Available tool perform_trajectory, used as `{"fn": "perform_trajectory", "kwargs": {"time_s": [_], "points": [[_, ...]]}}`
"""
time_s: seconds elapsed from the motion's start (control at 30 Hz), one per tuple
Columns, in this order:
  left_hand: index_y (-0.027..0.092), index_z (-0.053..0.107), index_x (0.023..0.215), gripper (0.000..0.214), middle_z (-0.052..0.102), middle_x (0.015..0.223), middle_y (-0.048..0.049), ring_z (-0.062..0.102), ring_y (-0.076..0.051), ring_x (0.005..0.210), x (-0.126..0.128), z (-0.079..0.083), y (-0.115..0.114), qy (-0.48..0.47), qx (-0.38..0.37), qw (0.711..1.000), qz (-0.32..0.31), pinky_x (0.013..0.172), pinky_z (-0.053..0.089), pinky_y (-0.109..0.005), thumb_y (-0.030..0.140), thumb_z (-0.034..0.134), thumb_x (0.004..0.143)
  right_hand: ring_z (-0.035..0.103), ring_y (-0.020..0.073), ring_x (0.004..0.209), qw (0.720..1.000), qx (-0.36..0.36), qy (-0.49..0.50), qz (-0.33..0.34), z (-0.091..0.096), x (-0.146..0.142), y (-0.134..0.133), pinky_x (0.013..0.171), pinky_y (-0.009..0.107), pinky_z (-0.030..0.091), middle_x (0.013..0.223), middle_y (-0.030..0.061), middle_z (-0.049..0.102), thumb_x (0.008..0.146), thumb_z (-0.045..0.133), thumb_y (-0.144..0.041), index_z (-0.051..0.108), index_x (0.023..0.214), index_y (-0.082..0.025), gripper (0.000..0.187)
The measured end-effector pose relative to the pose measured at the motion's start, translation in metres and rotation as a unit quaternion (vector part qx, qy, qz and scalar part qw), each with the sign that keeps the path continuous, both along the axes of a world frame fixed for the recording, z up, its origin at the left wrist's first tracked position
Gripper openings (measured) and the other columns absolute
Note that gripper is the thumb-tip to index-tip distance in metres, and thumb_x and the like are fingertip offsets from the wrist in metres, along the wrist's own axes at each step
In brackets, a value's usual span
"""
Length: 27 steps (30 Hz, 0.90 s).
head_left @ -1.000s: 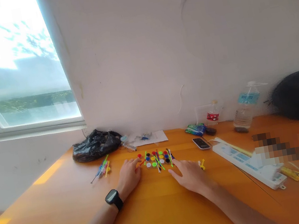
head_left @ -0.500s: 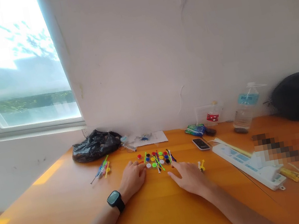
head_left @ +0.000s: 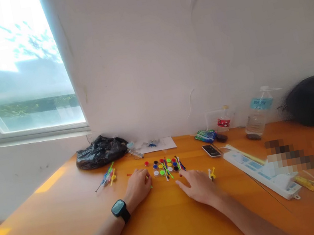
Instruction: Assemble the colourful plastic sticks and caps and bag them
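Observation:
My left hand (head_left: 139,182), with a dark watch on its wrist, is left of rows of round colored plastic pieces (head_left: 161,166). Its fingers are curled around a thin green plastic stick (head_left: 151,187), mostly hidden with only an end showing. A red stick end (head_left: 129,174) pokes out beyond the knuckles; whether it is gripped too I cannot tell. My right hand (head_left: 199,185) rests right of the pieces, thumb and fingers apart, holding nothing. Between my hands, several colored sticks (head_left: 168,171) lie crossed over the round pieces.
More sticks lie in a pile (head_left: 108,176) at left, with yellow and white ones (head_left: 212,173) beside my right hand. A black plastic bag (head_left: 102,151), paper (head_left: 166,144), bottles (head_left: 258,114), a phone-like device (head_left: 211,150) and a white power strip (head_left: 260,172) surround the area.
My left hand has drawn slightly left and back from the round pieces. The green stick near its fingers has left the rows, and the red stick has shifted left. My right hand is nearly still.

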State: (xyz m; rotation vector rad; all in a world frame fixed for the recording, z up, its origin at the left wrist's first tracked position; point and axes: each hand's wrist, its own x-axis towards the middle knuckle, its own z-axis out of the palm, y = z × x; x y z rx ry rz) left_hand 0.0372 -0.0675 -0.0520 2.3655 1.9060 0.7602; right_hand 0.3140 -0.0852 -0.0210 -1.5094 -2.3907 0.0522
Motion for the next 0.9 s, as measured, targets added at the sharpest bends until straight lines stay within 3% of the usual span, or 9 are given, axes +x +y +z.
{"fn": "perform_trajectory", "kwargs": {"time_s": [0.2,0.33,0.47,0.53,0.63,0.73,0.8,0.9], "points": [[0.020,0.055,0.081,0.017,0.065,0.086,-0.0067,0.058,-0.020,0.079,0.001,0.002,-0.003,0.009,0.001,1.000,0.013,0.064,0.029,-0.030,0.016,0.050,0.096,0.067,0.0221,0.075,0.999,-0.026,0.016,0.011,0.003,-0.004,-0.003,0.065,0.030,0.031,0.080,0.0044,0.072,0.102,0.053,-0.048,0.070,0.108,-0.023,0.031],[0.020,0.057,0.089,0.016,0.066,0.087,-0.0063,0.061,-0.021,0.081,0.002,0.008,-0.006,0.008,-0.001,1.000,0.029,0.064,0.029,-0.030,0.006,0.050,0.088,0.064,0.0187,0.070,0.998,-0.036,0.029,0.029,0.002,-0.008,-0.007,0.062,0.028,0.028,0.078,0.0027,0.071,0.100,0.057,-0.046,0.071,0.102,-0.023,0.026],[0.020,0.059,0.094,0.020,0.068,0.088,-0.0066,0.063,-0.023,0.085,0.000,0.013,-0.009,-0.027,0.004,0.999,0.037,0.068,0.035,-0.030,0.005,0.048,0.088,0.061,0.0173,0.067,0.997,-0.031,0.058,0.045,0.003,-0.009,-0.010,0.061,0.027,0.027,0.074,0.0015,0.068,0.099,0.058,-0.043,0.070,0.097,-0.023,0.024],[0.020,0.060,0.095,0.015,0.069,0.090,-0.0061,0.063,-0.022,0.087,0.001,0.015,-0.011,-0.070,0.024,0.997,0.018,0.072,0.039,-0.031,0.009,0.050,0.091,0.060,0.0170,0.065,0.994,-0.031,0.086,0.054,0.003,-0.010,-0.011,0.062,0.028,0.030,0.071,0.0004,0.066,0.099,0.058,-0.041,0.070,0.096,-0.023,0.022],[0.021,0.060,0.094,0.008,0.070,0.094,-0.0047,0.063,-0.020,0.087,0.010,0.017,-0.016,-0.184,0.070,0.979,-0.057,0.078,0.044,-0.031,0.021,0.053,0.097,0.060,0.0171,0.066,0.980,-0.061,0.169,0.082,-0.001,-0.013,-0.010,0.065,0.028,0.037,0.071,-0.0011,0.065,0.100,0.057,-0.040,0.070,0.105,-0.024,0.021],[0.020,0.062,0.097,0.016,0.070,0.093,-0.0034,0.059,-0.017,0.081,0.027,0.015,-0.024,-0.294,0.067,0.943,-0.140,0.074,0.045,-0.028,0.034,0.054,0.101,0.063,0.0170,0.070,0.930,-0.159,0.306,0.130,-0.011,-0.019,-0.010,0.064,0.029,0.044,0.090,0.0017,0.070,0.102,0.055,-0.047,0.066,0.123,-0.027,0.032],[0.020,0.063,0.099,0.020,0.070,0.093,-0.0029,0.058,-0.017,0.081,0.039,0.012,-0.029,-0.328,0.050,0.928,-0.172,0.074,0.045,-0.027,0.038,0.056,0.102,0.065,0.0169,0.070,0.869,-0.246,0.397,0.162,-0.018,-0.025,-0.010,0.061,0.029,0.047,0.099,0.0035,0.070,0.102,0.054,-0.054,0.061,0.132,-0.027,0.041],[0.020,0.063,0.097,0.020,0.070,0.092,-0.0028,0.058,-0.017,0.081,0.050,0.011,-0.036,-0.344,0.026,0.918,-0.194,0.078,0.046,-0.028,0.040,0.061,0.100,0.065,0.0167,0.065,0.786,-0.334,0.485,0.187,-0.023,-0.034,-0.010,0.059,0.029,0.051,0.092,0.0021,0.068,0.098,0.060,-0.062,0.059,0.133,-0.027,0.050]]}}
